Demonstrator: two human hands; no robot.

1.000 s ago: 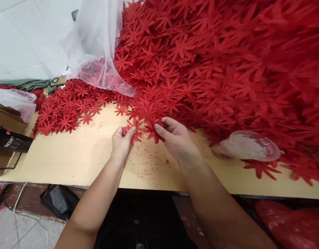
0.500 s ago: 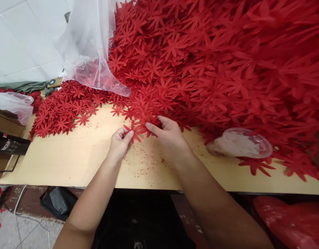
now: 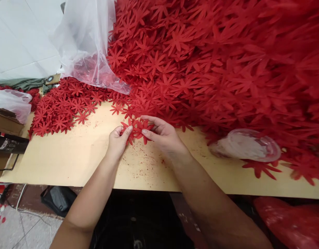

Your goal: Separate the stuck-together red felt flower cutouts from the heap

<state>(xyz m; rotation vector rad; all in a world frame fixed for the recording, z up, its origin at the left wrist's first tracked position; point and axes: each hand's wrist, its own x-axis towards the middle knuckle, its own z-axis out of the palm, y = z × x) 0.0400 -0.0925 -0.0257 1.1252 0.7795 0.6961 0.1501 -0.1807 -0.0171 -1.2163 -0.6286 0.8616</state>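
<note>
Table edge (image 3: 58, 162): black "VACUUM"-lettered box (image 3: 7, 145).

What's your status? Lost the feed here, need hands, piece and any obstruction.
Left hand and right hand both pinch red flower cutouts over the tan board. Big red pile right behind. Clear lid off right, apart.

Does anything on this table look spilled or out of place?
Yes: fine red crumbs are scattered over the tan wooden tabletop just below the two hands, left hand and right hand. A clear plastic bag lies crumpled at the foot of the huge heap of red flower-shaped cutouts.
</note>
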